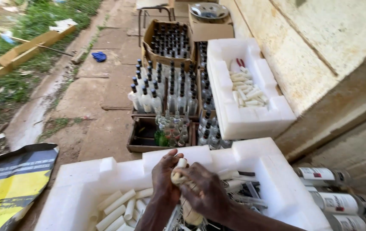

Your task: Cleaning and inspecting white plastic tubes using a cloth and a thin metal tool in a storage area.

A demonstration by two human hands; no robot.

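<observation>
White foam box (119, 171) is set on the ground, with pale candle sticks (119, 205) lain at its left end. Above its near middle, one candle (179, 170) is held by the left hand (165, 175) and right hand (202, 190), both grips closed around it. Capped bottles (166, 92) are packed in cartons beyond its far edge.

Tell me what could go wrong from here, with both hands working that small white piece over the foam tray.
1. Both hands, left hand and right hand, pinch one small white tube over the foam tray; a slip could drop it among the loose tubes, where it may be hard to tell apart.
2. Labelled bottles lie on their sides by the right elbow and could roll if knocked.
</observation>
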